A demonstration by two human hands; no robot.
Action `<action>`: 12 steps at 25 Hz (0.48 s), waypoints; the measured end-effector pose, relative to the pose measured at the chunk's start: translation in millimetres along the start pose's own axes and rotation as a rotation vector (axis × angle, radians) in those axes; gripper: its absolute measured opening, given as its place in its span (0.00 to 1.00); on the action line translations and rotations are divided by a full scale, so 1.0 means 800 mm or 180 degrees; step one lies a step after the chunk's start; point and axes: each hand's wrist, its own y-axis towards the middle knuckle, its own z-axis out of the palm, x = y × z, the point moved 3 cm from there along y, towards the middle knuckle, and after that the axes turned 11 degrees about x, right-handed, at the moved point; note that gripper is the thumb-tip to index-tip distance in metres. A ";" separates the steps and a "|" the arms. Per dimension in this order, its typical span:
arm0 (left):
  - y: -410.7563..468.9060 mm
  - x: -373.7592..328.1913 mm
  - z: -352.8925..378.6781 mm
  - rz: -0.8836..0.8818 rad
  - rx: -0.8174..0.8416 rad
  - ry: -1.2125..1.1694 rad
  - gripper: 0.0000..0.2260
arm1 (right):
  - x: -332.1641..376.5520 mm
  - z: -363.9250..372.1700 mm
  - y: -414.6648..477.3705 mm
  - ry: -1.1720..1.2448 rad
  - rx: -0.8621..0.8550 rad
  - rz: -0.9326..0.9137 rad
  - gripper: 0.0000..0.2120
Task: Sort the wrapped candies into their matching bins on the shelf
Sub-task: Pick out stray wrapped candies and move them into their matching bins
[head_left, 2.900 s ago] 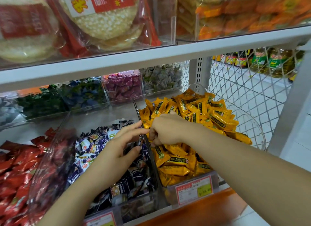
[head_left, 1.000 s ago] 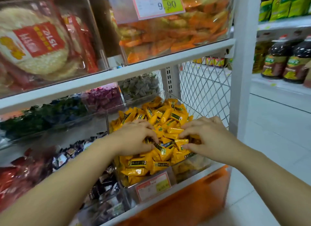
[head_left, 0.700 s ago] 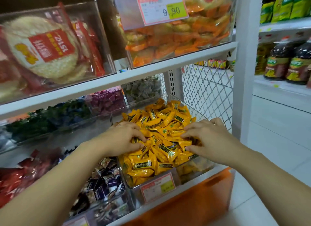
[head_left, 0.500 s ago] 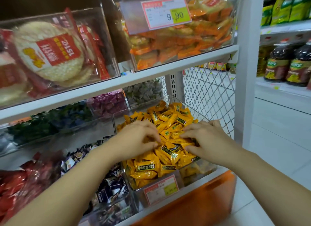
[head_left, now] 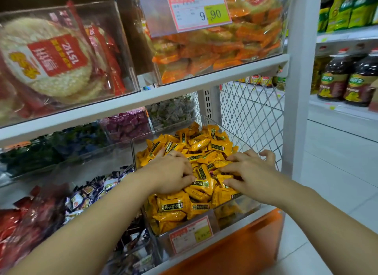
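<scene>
Fingers (head_left: 163, 151) of the left hand (head_left: 171, 172) bent down into the yellow candies (head_left: 200, 145); cannot tell whether they grip any. Right hand (head_left: 249, 170) lies on the same heap, its fingers (head_left: 227, 167) spread and fairly straight, gripping nothing that shows. Yellow candies fill a clear bin (head_left: 235, 215) at the right end of the lower shelf, price tag (head_left: 191, 234) on its front.

- Next bin left: dark blue-and-white candies (head_left: 98, 186). Further left: red candies (head_left: 30, 223).
- Back row: green (head_left: 30, 156), blue (head_left: 81, 137), pink (head_left: 126, 125) and grey-green candies (head_left: 171, 111), each in its own bin.
- Upper shelf (head_left: 143, 96): round rice cakes (head_left: 51, 57) in one clear box, orange packs (head_left: 225, 45) in another tagged 9.90.
- Wire mesh (head_left: 249, 111) and a white post (head_left: 298, 90) close the shelf's right side.
- Dark bottles (head_left: 347, 78) stand on a far shelf across the pale floor (head_left: 337, 172).
</scene>
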 end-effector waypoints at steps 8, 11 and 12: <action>-0.003 -0.014 -0.017 0.0090 -0.0581 -0.0166 0.10 | 0.004 -0.004 -0.001 0.0179 -0.0050 -0.0064 0.18; 0.002 -0.033 -0.010 0.0330 -0.0404 -0.0245 0.15 | 0.005 -0.006 -0.002 0.0246 -0.0027 -0.0091 0.19; 0.002 -0.033 -0.008 0.0316 -0.0330 -0.0202 0.15 | 0.004 -0.006 -0.003 0.0288 0.0035 -0.0099 0.20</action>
